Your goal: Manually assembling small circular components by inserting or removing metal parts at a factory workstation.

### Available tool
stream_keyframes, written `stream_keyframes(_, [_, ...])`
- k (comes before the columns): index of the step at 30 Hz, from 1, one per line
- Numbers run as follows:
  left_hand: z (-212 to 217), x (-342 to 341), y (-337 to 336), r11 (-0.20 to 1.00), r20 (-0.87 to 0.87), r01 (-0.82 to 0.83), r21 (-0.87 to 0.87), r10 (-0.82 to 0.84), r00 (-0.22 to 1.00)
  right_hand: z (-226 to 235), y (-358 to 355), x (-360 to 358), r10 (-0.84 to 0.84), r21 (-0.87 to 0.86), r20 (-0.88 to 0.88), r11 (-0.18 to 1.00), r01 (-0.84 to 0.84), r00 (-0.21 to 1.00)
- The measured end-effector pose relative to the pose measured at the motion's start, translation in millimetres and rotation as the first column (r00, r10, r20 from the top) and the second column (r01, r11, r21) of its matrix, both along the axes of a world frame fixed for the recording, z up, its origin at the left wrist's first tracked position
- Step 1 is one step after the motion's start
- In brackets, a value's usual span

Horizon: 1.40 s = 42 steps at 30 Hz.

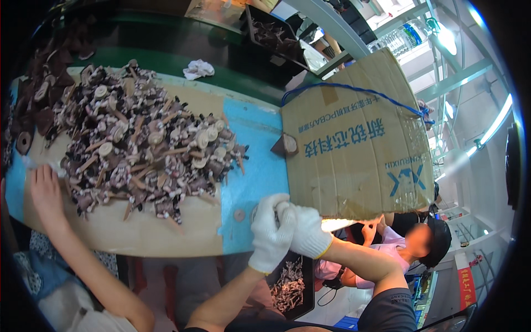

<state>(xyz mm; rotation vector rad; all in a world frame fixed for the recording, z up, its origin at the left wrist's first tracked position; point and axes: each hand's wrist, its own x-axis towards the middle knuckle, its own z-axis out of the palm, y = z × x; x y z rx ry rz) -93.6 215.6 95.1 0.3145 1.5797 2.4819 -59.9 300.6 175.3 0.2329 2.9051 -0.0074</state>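
My left hand (270, 232) and my right hand (307, 231), both in white knitted gloves, press together over the front edge of the blue mat (254, 166). Their fingers are curled closed. A bit of something greyish shows beside the left glove, but the gloves hide whatever lies between them. Just left of my hands a small grey disc (239, 215) lies on the mat. Farther off, a brown cone-shaped piece (285, 145) with a pale end rests against the cardboard box (354, 144).
A big heap of small painted figures with stick-like parts (144, 144) covers the table's left half. Brown cone pieces (41, 91) pile up behind it. A co-worker's bare hand (47, 191) reaches in at left. A black bin (296, 285) of small parts sits below; another person is at right.
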Motion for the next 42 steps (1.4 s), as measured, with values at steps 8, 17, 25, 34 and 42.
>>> stream_keyframes(8, [0.5, -2.4, -1.3, 0.998, -0.113, -0.063, 0.003, 0.063, 0.992, -10.8, 9.2, 6.5, 0.023, -0.039, 0.004, 0.999, -0.023, 1.000])
stream_keyframes(17, [1.1, 6.5, -5.4, 0.998, 0.043, 0.051, 0.028, -0.052, 0.998, -14.5, 0.9, 7.2, 0.051, -0.037, -0.126, 0.998, -0.056, 0.991])
stream_keyframes(25, [28.4, 13.4, -10.1, 0.956, -0.179, 0.036, -0.292, -0.092, 0.980, 5.3, 14.0, 31.5, -0.196, -0.246, -0.290, 0.961, 0.125, 0.937])
stream_keyframes(34, [32.1, 58.4, -67.2, 0.742, 0.117, 0.661, 0.112, -0.670, 0.733, 14.1, -21.8, 130.2, -0.355, -0.514, -0.462, 0.854, 0.081, 0.813])
stream_keyframes(42, [39.8, 132.4, -55.2, 0.824, -0.636, 0.275, -0.496, -0.560, 0.530, -75.9, 1.4, 184.0, -0.631, -0.802, 0.366, -0.587, -0.112, 0.684])
